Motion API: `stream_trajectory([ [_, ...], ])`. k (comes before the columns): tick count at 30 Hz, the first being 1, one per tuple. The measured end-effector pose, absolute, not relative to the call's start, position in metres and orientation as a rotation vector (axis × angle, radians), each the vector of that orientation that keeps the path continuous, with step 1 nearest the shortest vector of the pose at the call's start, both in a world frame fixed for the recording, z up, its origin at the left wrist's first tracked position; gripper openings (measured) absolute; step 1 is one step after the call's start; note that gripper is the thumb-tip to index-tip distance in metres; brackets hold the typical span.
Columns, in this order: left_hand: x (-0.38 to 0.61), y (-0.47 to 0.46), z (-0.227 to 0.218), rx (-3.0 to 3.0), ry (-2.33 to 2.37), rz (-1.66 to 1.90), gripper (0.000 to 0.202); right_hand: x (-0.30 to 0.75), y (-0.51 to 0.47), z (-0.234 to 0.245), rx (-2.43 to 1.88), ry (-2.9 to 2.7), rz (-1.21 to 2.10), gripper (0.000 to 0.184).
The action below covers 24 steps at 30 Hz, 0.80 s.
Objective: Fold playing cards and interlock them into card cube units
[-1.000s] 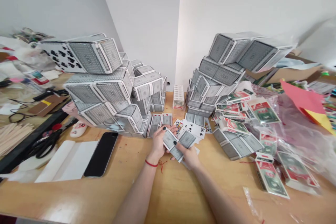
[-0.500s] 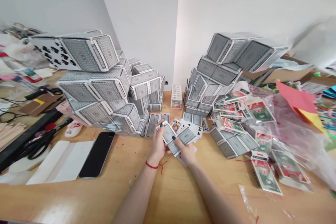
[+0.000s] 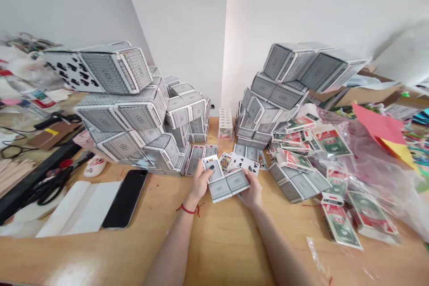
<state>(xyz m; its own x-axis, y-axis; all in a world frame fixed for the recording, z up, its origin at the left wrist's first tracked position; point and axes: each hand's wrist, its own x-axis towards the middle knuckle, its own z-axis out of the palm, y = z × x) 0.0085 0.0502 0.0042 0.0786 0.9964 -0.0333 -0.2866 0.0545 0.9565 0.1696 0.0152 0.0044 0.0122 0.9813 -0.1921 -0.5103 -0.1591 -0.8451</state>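
Both hands hold a few grey-backed playing cards [image 3: 225, 181] joined at angles, over the wooden table [image 3: 214, 241]. My left hand [image 3: 200, 182], with dark nails and a red string at the wrist, pinches the left card, which shows a king's corner. My right hand [image 3: 253, 190] grips the right end of the cards. Loose face-up cards [image 3: 239, 161] lie just beyond the hands.
Tall stacks of card-built blocks stand at the left [image 3: 127, 111] and the right [image 3: 288, 85] against the wall. A black phone [image 3: 124, 198], white paper [image 3: 80, 208] and scissors [image 3: 50, 185] lie left. Card packs in plastic wrap [image 3: 338, 221] crowd the right side.
The joined cards have turned from a tilted diagonal to lying level across both hands. My right hand has shifted out to the right end, the left stays on the left card.
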Motion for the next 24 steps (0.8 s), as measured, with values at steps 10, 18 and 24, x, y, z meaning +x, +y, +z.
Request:
stream_trajectory([
  [10,0.014,0.039,0.017,0.974,0.819,0.926,0.025,0.170,0.018,0.016,-0.818,-0.747,1.745,0.030],
  [18,0.008,0.040,0.014,1.106,0.870,0.892,0.016,0.169,0.016,0.024,-0.817,-0.770,1.877,0.033],
  [24,0.011,0.042,0.015,1.128,0.838,0.867,0.017,0.161,0.015,0.031,-0.801,-0.707,1.802,0.028],
])
